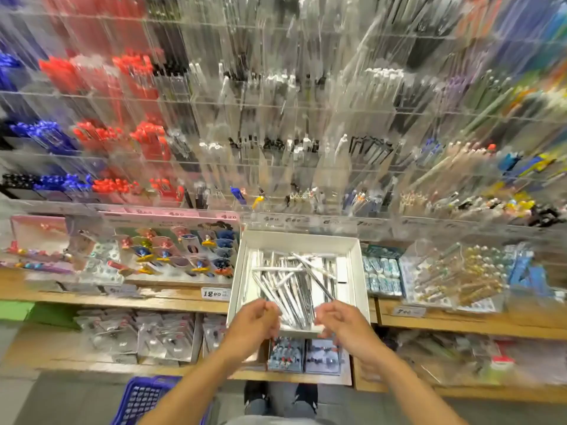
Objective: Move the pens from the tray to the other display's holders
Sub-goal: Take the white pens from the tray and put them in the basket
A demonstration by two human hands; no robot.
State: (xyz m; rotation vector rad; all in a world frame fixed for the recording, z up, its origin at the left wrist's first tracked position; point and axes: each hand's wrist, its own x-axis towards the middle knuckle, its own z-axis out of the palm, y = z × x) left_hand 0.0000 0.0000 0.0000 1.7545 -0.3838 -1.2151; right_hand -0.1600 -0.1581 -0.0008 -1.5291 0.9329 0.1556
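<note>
Pens lie loose in the white tray on the wooden shelf, below the clear holders. My left hand and right hand hover at the tray's near edge, fingers loosely curled; blur hides whether they grip anything.

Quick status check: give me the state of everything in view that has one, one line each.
White tray: on the shelf, open-topped, still holding pens.
Pens: loose pile, lying crisscrossed in the tray.
Left hand: fingers curled at the tray's near edge; grip unclear.
Right hand: curled, seemingly pinching one pen's end.
Wall holders: mostly stocked.
</note>
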